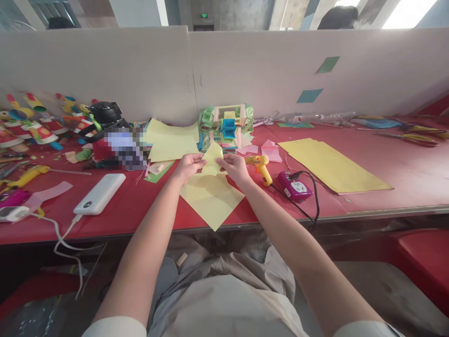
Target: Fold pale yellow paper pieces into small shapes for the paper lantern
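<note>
Working over a red worktop (pixel 140 213), spread out under and all around the fingers, with a pale panel (pixel 115 70) well beyond them. Got a yellow stack (pixel 335 167) off to the right of the fingers, well apart from them. Also got a pale yellow sheet (pixel 173 140) beyond them and to the left. Right below the fingers, on the near side, a square sheet (pixel 213 203) turned corner-on, with one point aimed toward the body. Straight past the fingers, near the panel, a paper model (pixel 229 128) in green, blue and pale pink. Then a white power bank (pixel 100 194) out to the left, cabled up, a purple socket (pixel 296 187) to the right, and a yellow glue gun (pixel 261 167) just beside the right hand (pixel 234 167), not held.

Now the main bit: a folded paper (pixel 212 159), pale yellow, held up between the left hand (pixel 189 167) and the right, over the far part of the square sheet. Can't tell if joined to that sheet or separate. Fingers (pixel 196 159) pinched narrow on both sides, gripping an edge each.

Would call this a folding or shaping step, going by the creased look. As for the next move, probably calls for a light, even pinch from both sides, edges lined up, no crumpling.
</note>
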`<state>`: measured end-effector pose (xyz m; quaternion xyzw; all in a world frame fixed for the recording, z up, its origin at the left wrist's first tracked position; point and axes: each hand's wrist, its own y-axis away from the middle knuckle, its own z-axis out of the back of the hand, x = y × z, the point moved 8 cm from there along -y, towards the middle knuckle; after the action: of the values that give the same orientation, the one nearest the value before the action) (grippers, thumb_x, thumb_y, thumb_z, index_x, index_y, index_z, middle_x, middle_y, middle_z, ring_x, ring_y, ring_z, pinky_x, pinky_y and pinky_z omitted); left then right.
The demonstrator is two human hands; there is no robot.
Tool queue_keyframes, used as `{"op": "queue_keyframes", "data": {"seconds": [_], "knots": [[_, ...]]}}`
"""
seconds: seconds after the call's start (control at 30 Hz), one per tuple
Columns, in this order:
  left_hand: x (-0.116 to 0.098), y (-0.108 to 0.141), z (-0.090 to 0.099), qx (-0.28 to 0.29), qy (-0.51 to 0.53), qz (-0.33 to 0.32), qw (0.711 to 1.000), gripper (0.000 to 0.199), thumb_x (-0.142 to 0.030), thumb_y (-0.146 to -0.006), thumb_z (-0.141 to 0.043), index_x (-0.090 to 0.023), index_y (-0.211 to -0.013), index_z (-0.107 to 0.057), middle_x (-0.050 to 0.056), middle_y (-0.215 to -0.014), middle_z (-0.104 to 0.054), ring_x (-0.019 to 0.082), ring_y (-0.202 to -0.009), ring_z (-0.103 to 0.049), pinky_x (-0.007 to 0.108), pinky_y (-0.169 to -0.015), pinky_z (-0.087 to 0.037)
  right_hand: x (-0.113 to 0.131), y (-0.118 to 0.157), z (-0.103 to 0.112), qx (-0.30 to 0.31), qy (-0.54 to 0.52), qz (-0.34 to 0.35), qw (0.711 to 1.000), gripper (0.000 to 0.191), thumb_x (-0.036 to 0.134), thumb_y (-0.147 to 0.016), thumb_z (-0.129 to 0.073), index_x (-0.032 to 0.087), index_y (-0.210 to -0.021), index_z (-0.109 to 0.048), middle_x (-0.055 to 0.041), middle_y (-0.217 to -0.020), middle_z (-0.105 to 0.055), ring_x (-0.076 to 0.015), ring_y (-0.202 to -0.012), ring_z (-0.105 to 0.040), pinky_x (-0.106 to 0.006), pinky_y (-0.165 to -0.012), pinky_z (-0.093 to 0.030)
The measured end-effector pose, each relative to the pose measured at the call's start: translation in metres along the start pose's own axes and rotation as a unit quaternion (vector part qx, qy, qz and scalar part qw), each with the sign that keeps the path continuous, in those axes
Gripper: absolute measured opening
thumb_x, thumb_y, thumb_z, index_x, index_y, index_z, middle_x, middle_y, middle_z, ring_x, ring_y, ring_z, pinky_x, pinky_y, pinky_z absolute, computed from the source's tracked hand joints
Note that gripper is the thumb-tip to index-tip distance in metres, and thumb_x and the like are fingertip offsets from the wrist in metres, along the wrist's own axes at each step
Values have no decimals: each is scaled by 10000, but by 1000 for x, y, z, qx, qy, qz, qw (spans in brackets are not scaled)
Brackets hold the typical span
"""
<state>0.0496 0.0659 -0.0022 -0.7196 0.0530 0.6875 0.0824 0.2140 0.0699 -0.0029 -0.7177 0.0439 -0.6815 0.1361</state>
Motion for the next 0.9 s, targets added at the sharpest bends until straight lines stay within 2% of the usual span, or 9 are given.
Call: {"op": "queue_keyframes", "data": {"seconds": [0.1,0.17,0.27,0.37,0.63,0.77,0.9], "knots": [[-1,0,0,-1,6,-4,1000,430,-385,-586,-864,-148,-917,-726,91,-876,-748,197,-791,-699,326,-774,-552,0,0,2,-7,5,2,1000,408,567,-655,-783,191,-769,-672,-32,-738,-704,-143,-643,-644,-272,-620,-566],[-1,1,3,-23,-1,-7,1000,424,-377,-576,-873,-143,-896,-722,97,-876,-745,201,-799,-697,336,-786,-554,-1,0,3,-12,8,0,1000,420,576,-652,-780,189,-778,-676,-35,-742,-708,-147,-651,-650,-275,-624,-568],[-3,1,9,-63,-19,-8,998,414,-370,-550,-887,-138,-848,-715,101,-849,-739,207,-791,-689,337,-762,-554,0,0,3,-12,8,-3,1000,427,581,-654,-776,188,-785,-677,-36,-737,-708,-149,-653,-652,-283,-638,-575],[-5,1,11,-78,-31,-19,996,413,-381,-546,-886,-141,-837,-719,101,-830,-738,211,-776,-683,322,-722,-545,2,1,1,-5,0,-4,1000,414,571,-660,-777,191,-796,-686,-40,-768,-715,-153,-676,-661,-283,-649,-579],[-9,4,0,-46,-66,-48,996,395,-410,-625,-829,-166,-924,-747,86,-856,-748,181,-727,-661,271,-643,-499,-6,4,-10,65,-2,-24,998,427,581,-684,-759,182,-827,-711,-56,-819,-731,-172,-699,-674,-309,-673,-575],[-11,4,-5,-26,-76,-63,995,410,-425,-612,-841,-171,-921,-750,81,-870,-749,187,-743,-664,264,-627,-484,-8,2,-8,58,15,-8,998,406,575,-692,-757,184,-793,-713,-42,-752,-711,-176,-691,-662,-293,-639,-548],[-9,1,0,-38,-73,-74,994,440,-474,-588,-856,-156,-868,-742,89,-843,-745,209,-760,-672,287,-659,-501,-3,3,-8,50,28,2,998,415,597,-733,-710,183,-745,-695,-24,-710,-674,-153,-673,-625,-265,-619,-514]]}}
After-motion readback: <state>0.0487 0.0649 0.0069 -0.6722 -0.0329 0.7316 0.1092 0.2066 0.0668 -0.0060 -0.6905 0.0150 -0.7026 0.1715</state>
